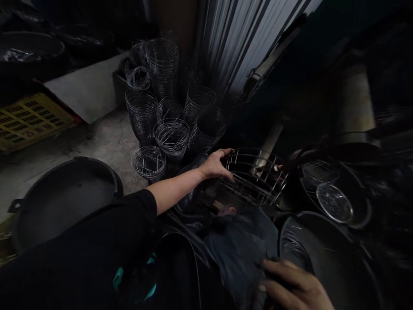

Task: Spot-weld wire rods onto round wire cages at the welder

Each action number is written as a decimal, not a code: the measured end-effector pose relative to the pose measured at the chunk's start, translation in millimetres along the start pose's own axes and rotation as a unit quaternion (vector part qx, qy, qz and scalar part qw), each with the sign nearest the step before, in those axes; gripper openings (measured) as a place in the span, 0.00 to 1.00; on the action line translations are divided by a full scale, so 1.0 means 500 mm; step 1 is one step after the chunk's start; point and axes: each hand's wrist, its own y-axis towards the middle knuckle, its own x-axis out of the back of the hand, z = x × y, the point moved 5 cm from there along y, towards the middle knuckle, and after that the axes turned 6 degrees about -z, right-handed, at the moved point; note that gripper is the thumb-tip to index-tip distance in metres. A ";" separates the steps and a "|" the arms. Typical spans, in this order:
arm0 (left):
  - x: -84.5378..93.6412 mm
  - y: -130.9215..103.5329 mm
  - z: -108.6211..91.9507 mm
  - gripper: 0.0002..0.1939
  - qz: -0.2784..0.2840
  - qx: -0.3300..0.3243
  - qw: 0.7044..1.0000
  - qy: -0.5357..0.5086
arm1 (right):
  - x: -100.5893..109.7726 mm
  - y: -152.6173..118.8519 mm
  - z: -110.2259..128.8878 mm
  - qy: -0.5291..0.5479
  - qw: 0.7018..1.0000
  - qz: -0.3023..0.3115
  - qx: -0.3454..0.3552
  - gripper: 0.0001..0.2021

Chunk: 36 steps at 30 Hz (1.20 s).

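My left hand (217, 165) reaches forward with its thumb and fingers around the near-left end of a round wire frame (254, 181). The frame has curved rings joined by short cross wires and sits low in front of me. Nearer to me, my right hand (292, 282) is at the bottom right, its fingers stretched forward and a little apart. It is beside a dark tub (325, 245) and over the dark cloth on my leg (245, 241). I make out nothing held in it, though the light is dim and the fingertips are somewhat blurred.
Stacks of wire baskets (172, 133) stand on the floor ahead. A wide dark basin (67, 193) lies to the left, with a yellow crate (32, 120) beyond it. Another basin (361, 206) holds a round shiny piece (334, 202). A thick post (358, 103) rises at right.
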 end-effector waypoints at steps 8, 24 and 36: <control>0.019 -0.133 -0.108 0.53 0.053 -0.136 0.963 0.225 | -0.007 0.162 0.114 0.137 0.989 -0.017 -0.050 0.10; -0.045 -0.116 -0.117 0.47 0.051 -0.158 0.943 0.288 | -0.025 0.158 0.057 -0.330 0.910 -0.176 0.182 0.15; -0.069 -0.071 -0.137 0.48 0.038 -0.170 0.951 0.255 | 0.023 0.164 0.042 -0.245 0.898 -0.269 0.248 0.10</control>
